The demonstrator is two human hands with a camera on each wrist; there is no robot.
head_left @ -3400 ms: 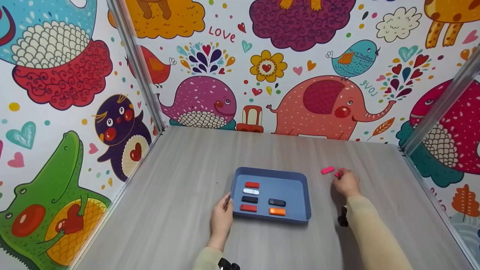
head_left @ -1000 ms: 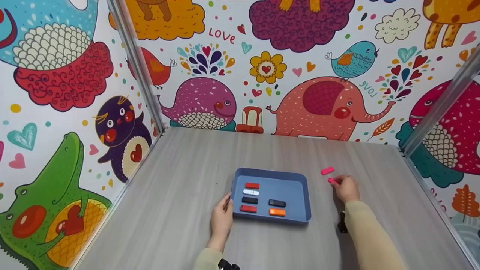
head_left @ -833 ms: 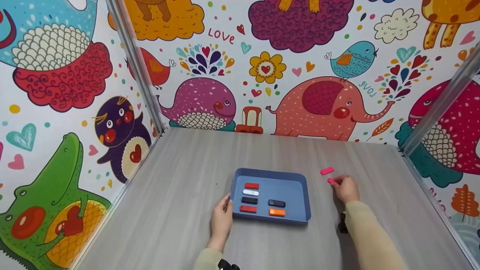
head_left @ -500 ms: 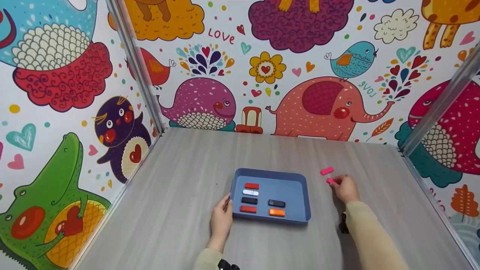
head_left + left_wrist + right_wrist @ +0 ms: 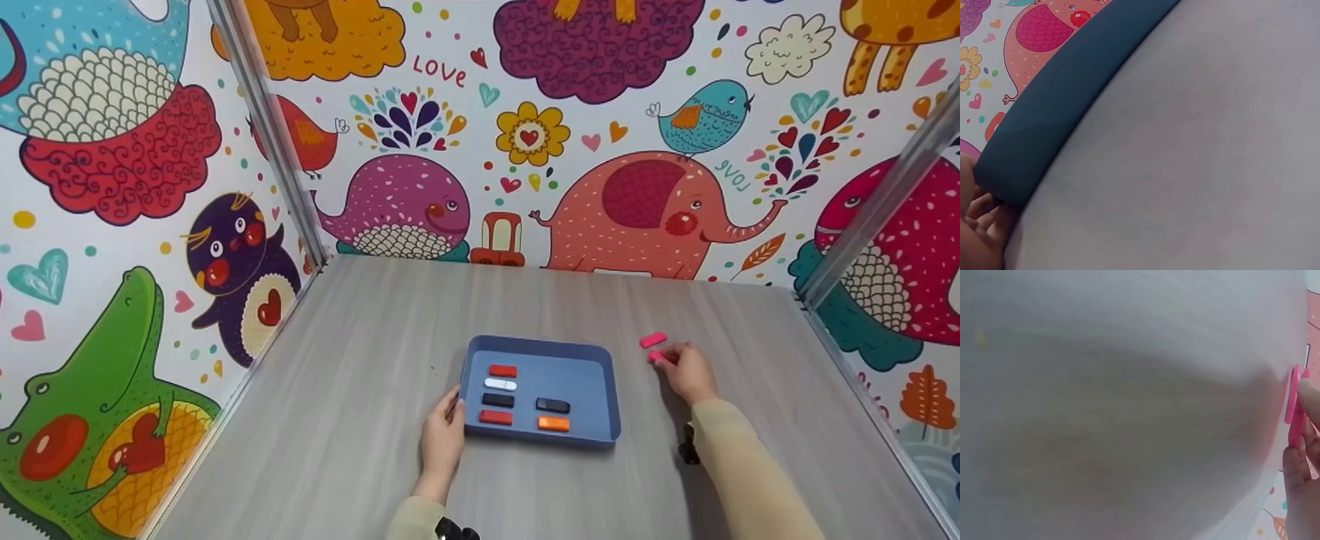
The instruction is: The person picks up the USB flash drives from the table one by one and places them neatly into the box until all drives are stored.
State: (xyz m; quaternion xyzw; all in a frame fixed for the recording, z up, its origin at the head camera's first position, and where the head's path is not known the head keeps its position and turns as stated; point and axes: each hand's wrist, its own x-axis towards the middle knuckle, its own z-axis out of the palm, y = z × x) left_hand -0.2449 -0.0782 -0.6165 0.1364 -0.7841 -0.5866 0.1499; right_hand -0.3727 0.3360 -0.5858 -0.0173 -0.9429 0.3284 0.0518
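Note:
A blue tray (image 5: 540, 347) stands on the table; its left side is held by my left hand (image 5: 442, 439), with fingers bent at the corner in the left wrist view. Inside lie several USB flash drives in two columns: a red one (image 5: 502, 370), a white one (image 5: 500, 385), a black one (image 5: 498, 400) and another red one (image 5: 496, 417) on the left. A second black one (image 5: 553, 406) and an orange one (image 5: 553, 424) lie nearer the middle. Right of the tray, my right hand (image 5: 690, 373) pinches a pink USB flash drive (image 5: 655, 356). Just beyond lies another pink one (image 5: 653, 340).
A wood-grain table (image 5: 360, 360) carries everything. Printed panels with cartoon animals (image 5: 630, 217) enclose its back and sides, with metal posts (image 5: 274, 135) at the corners. Bare table lies left of the tray and around the right hand.
My right hand, holding the pink USB flash drive, first came nearer the body, then shifted slightly left and away, close to the other pink one. Left hand and tray stay put.

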